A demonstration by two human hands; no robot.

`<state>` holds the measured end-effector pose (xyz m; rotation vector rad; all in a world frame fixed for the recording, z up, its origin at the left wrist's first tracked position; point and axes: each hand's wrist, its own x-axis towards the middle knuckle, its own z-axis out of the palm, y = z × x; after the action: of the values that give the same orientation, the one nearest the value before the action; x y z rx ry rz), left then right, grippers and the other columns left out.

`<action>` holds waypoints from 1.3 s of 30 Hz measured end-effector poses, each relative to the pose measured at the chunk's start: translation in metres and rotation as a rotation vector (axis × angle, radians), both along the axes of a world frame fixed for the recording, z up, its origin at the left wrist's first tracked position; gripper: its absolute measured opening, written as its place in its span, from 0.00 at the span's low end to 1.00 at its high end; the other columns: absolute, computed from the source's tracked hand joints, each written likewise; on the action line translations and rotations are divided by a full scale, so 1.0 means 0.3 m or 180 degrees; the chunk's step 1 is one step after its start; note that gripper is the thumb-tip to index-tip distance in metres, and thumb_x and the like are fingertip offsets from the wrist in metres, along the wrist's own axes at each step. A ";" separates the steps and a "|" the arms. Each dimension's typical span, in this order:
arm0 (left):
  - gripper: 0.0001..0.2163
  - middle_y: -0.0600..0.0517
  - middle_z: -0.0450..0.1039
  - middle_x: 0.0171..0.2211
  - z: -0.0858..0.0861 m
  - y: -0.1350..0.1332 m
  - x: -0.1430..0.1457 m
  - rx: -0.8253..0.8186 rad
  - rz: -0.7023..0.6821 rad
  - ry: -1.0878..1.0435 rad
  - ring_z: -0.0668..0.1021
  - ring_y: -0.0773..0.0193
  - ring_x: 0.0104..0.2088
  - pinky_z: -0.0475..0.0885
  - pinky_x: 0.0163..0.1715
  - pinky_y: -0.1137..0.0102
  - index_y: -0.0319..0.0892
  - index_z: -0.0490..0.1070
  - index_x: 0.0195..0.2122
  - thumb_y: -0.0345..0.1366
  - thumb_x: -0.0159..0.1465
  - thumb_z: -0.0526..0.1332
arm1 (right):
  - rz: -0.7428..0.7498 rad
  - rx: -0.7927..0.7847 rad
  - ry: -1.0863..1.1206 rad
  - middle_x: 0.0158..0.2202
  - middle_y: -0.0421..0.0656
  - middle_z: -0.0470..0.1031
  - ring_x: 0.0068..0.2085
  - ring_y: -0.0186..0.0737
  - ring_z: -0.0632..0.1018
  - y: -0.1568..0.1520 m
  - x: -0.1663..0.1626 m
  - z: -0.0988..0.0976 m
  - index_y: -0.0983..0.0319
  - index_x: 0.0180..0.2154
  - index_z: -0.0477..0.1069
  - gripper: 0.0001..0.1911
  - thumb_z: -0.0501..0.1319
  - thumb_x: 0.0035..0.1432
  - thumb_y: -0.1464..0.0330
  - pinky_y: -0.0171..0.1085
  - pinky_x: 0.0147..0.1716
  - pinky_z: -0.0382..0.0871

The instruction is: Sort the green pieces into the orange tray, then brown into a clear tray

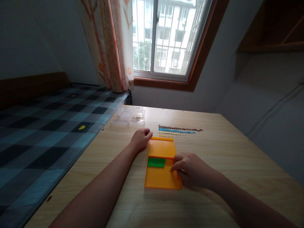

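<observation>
An orange tray [162, 171] lies flat near the middle of the tabletop [213, 152], its long side running from the near edge toward the far edge. A raised orange ridge crosses it about halfway, splitting it into a far section and a near section. A small green piece [156, 162] lies in the near section, pushed up against that ridge on the left side.

The left hand [140, 138] rests on the tabletop at the tray's far left corner, fingers curled loosely inward, knuckles up, touching or just beside the tray's rim; it holds nothing that can be seen. The right hand [190, 169] sits over the tray's right edge in the near section, fingers bent and drawn together with the tips pointing left onto the tray floor. A speck of green shows at the fingertips, too small to tell whether it is pinched or merely touched.

Beyond the tray, toward the far edge, short rows of tiny pieces [178, 129] are lined up, blue and dark ones above, yellowish ones just under them. Toward the far left corner stands a clear plastic box [129, 116]. Left of the tabletop, a bed with a checked cover [47, 126] runs alongside its left edge
</observation>
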<state>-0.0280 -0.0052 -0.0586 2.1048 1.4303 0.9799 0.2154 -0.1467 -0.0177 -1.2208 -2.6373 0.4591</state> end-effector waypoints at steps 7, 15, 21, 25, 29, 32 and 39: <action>0.16 0.58 0.57 0.16 0.002 0.001 0.000 0.0016 0.0007 0.0044 0.63 0.68 0.22 0.53 0.26 0.69 0.44 0.56 0.17 0.43 0.58 0.55 | 0.0012 0.0068 -0.0033 0.37 0.41 0.79 0.38 0.38 0.77 -0.002 -0.004 -0.009 0.55 0.37 0.82 0.18 0.57 0.53 0.78 0.35 0.39 0.67; 0.16 0.58 0.57 0.16 0.002 0.000 -0.001 0.0004 0.0013 0.0120 0.63 0.68 0.22 0.52 0.26 0.69 0.44 0.56 0.17 0.43 0.59 0.55 | -0.0019 0.0053 -0.0046 0.37 0.42 0.78 0.38 0.38 0.76 -0.008 -0.023 -0.014 0.56 0.40 0.81 0.18 0.57 0.55 0.76 0.35 0.39 0.66; 0.16 0.58 0.56 0.16 0.000 0.001 -0.001 0.0011 -0.0005 0.0111 0.62 0.68 0.22 0.52 0.26 0.69 0.44 0.56 0.17 0.42 0.59 0.55 | -0.0003 0.0041 -0.0001 0.39 0.43 0.79 0.39 0.39 0.76 -0.010 -0.035 -0.015 0.57 0.42 0.80 0.17 0.57 0.56 0.75 0.36 0.42 0.66; 0.16 0.58 0.57 0.16 0.001 0.000 0.001 0.0007 0.0012 0.0128 0.63 0.68 0.22 0.52 0.26 0.69 0.44 0.56 0.17 0.42 0.59 0.55 | 0.0012 0.0042 0.0023 0.39 0.43 0.79 0.39 0.39 0.76 -0.007 -0.037 -0.017 0.58 0.42 0.80 0.17 0.57 0.56 0.75 0.36 0.41 0.66; 0.16 0.58 0.57 0.16 0.005 -0.004 0.004 -0.0001 0.0011 0.0148 0.63 0.68 0.22 0.52 0.26 0.69 0.44 0.56 0.17 0.42 0.59 0.55 | 0.0017 0.0040 0.0012 0.38 0.43 0.79 0.39 0.39 0.76 -0.004 -0.038 -0.016 0.58 0.41 0.80 0.17 0.57 0.56 0.75 0.36 0.41 0.65; 0.16 0.58 0.57 0.16 0.008 -0.007 0.004 0.0002 -0.0005 0.0162 0.63 0.68 0.22 0.53 0.26 0.69 0.44 0.57 0.17 0.42 0.59 0.55 | 0.0026 0.0029 0.0025 0.39 0.44 0.79 0.39 0.40 0.76 -0.005 -0.040 -0.014 0.58 0.41 0.80 0.16 0.57 0.56 0.75 0.37 0.42 0.65; 0.16 0.57 0.58 0.16 0.009 -0.008 0.004 -0.0011 0.0001 0.0177 0.63 0.68 0.22 0.52 0.27 0.69 0.44 0.57 0.17 0.42 0.59 0.55 | 0.0041 0.0052 0.0052 0.39 0.44 0.79 0.40 0.41 0.76 -0.005 -0.040 -0.017 0.58 0.41 0.79 0.15 0.57 0.56 0.75 0.38 0.42 0.65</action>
<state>-0.0267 -0.0075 -0.0560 2.1452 1.4581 0.9251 0.2035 -0.1483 -0.0228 -1.1907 -2.6317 0.4471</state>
